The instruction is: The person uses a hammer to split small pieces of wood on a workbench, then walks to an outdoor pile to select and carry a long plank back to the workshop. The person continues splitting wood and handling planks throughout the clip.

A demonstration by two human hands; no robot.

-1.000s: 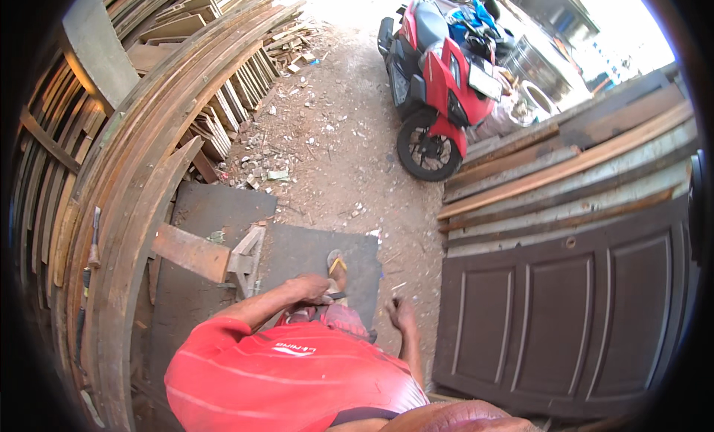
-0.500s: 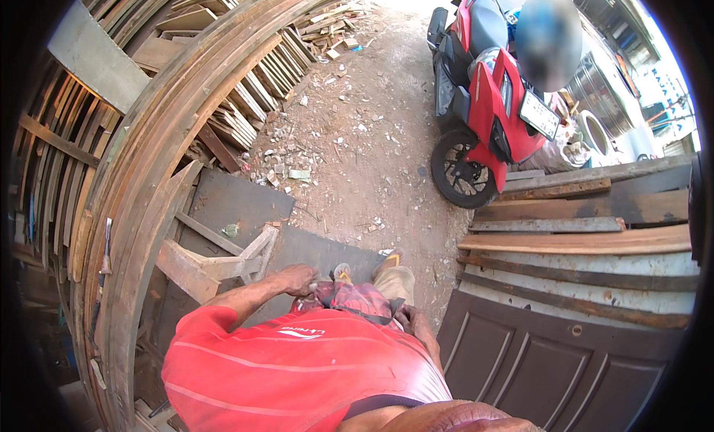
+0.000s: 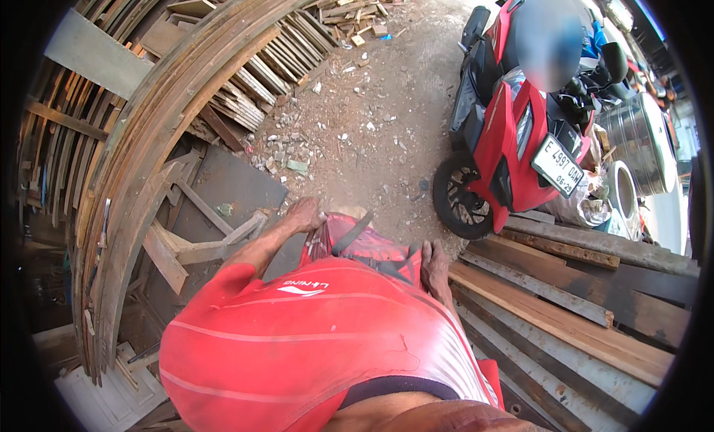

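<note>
A red checked cloth (image 3: 368, 239) with dark straps spreads in front of my waist, below the hem of my red shirt (image 3: 320, 328). My left hand (image 3: 306, 215) is closed at the cloth's left upper corner and appears to pinch its edge. Along the right side of the cloth lies my right hand (image 3: 435, 265), fingers stretched out and pointing forward. Nothing shows in the right hand, though its palm is hidden. The cloth hides my legs and feet.
Long curved-looking planks (image 3: 152, 134) and stacked boards line the left. A wooden frame (image 3: 197, 250) stands near my left arm. To the right front is a red motorbike (image 3: 506, 149), with planks (image 3: 565, 298) lying nearer me. Rubble (image 3: 286, 160) litters the dirt ground ahead.
Both hands have moved forward, and the red cloth now stretches wider between them. My right hand's fingers have straightened. The view has shifted, and my feet are now hidden.
</note>
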